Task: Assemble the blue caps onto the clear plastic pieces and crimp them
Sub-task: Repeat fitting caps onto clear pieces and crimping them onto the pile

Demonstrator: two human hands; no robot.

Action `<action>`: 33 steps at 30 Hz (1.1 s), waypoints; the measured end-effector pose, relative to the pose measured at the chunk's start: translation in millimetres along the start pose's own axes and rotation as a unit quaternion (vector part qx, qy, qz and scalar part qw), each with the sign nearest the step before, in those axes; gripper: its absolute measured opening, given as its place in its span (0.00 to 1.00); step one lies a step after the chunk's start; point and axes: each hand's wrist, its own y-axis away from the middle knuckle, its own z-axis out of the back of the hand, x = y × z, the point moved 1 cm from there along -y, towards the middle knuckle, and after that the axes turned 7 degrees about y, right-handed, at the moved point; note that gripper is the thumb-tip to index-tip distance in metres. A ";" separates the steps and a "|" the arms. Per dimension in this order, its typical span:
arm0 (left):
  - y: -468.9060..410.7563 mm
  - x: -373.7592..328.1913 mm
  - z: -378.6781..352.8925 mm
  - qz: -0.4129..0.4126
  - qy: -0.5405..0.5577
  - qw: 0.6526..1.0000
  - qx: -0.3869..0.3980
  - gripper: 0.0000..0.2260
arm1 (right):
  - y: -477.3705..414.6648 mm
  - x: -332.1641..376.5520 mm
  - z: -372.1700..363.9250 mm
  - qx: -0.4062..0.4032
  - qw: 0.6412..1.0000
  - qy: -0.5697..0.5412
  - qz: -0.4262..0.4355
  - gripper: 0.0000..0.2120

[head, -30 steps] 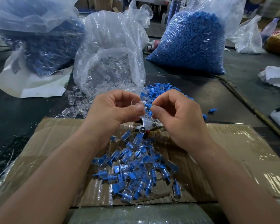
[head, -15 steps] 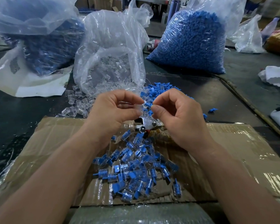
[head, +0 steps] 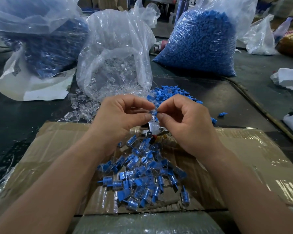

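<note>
Since half a second ago the right hand (head: 184, 119) has closed the gap, and now one blue cap (head: 156, 114) shows pinched between its thumb and forefinger, touching the one clear piece (head: 153, 112) that the left hand (head: 123, 115) pinches the same way. I judge the step is seating the cap. Next it needs a straight push in, then crimping at the one metal tool (head: 152, 130) just under the fingertips. Beyond the fingers lie loose caps (head: 169, 93) and loose clear pieces (head: 81, 110), too many to count. Toward the wrists, some dozens of finished pieces (head: 142, 176) lie on cardboard (head: 57, 149). Farther out stand three bags: clear bag (head: 115, 53), blue bag (head: 200, 43), left bag (head: 41, 39).
</note>
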 end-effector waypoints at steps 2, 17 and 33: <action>-0.3 0.7 0.3 0.004 0.011 1.000 -0.011 0.08 | -0.1 0.5 -0.4 -0.003 1.000 -0.023 -0.008 0.10; 2.3 -3.5 -1.3 0.051 0.086 0.995 0.032 0.05 | 0.2 3.1 -1.5 -0.034 0.998 -0.014 0.056 0.08; 0.4 -5.1 2.6 0.096 0.100 0.990 0.022 0.05 | 0.2 -2.7 0.4 -0.051 0.996 -0.022 0.069 0.14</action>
